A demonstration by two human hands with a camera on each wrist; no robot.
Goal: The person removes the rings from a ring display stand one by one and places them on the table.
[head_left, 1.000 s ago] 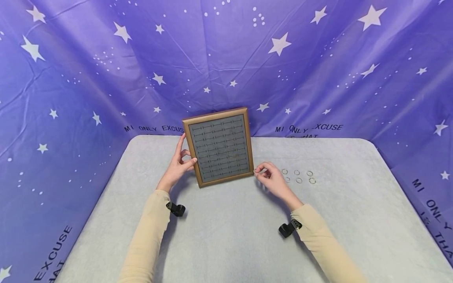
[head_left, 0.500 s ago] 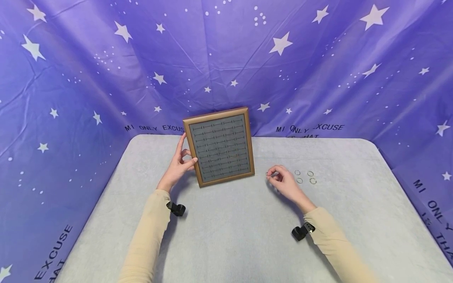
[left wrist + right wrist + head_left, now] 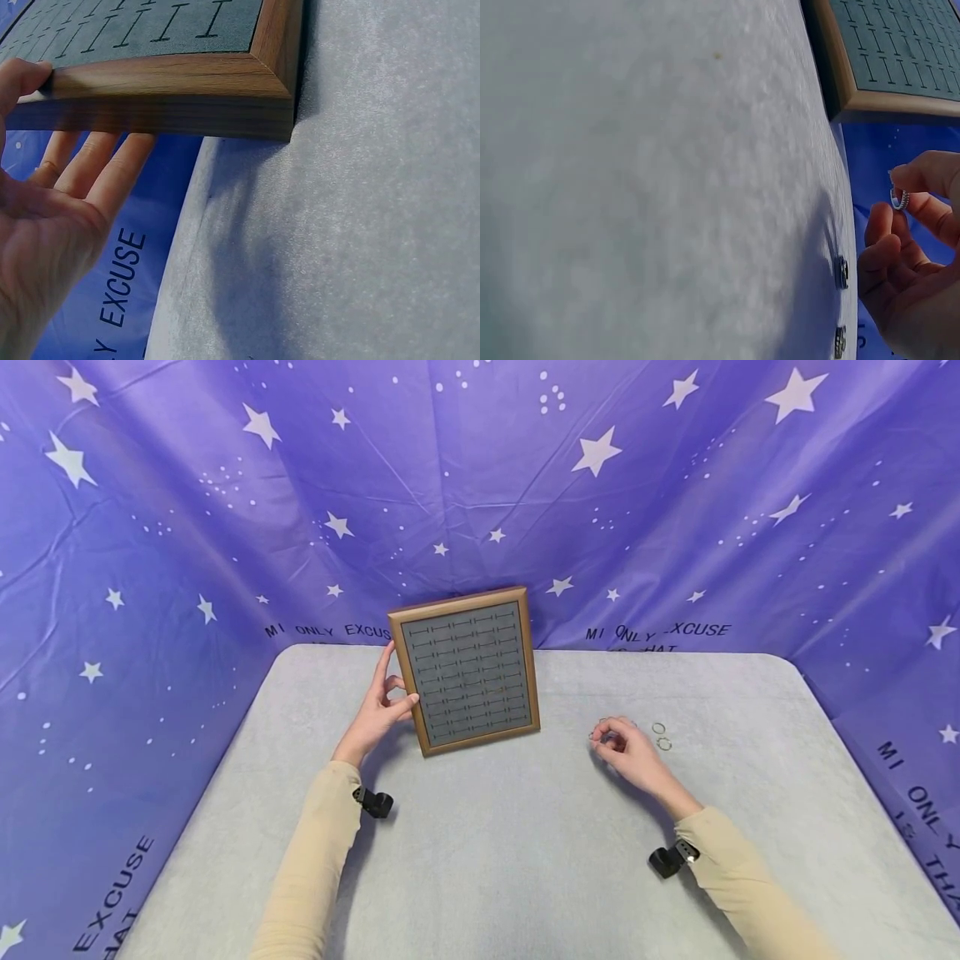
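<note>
A wood-framed ring display board (image 3: 534, 693) with a dark grey slotted face stands tilted upright on the table. My left hand (image 3: 378, 710) grips its left edge, thumb on the front of the frame and fingers behind (image 3: 112, 161). To the right, my right hand (image 3: 630, 756) pinches a small silvery ring (image 3: 900, 199) between thumb and fingertips, above the tabletop and apart from the board. Just beyond that hand lie a ring (image 3: 658, 728) and a second, rougher-edged ring (image 3: 664, 744). Other rings near the fingers are mostly hidden by the hand.
A pale grey cloth-covered table (image 3: 480, 843) carries everything. Behind and at both sides hangs a purple curtain (image 3: 465, 468) with white stars and lettering. Black wrist cameras sit on the left sleeve (image 3: 375, 803) and the right sleeve (image 3: 673, 858).
My right hand has moved right, from the board's lower right corner to the rings on the table, covering some of them. The left hand and the board stay put.
</note>
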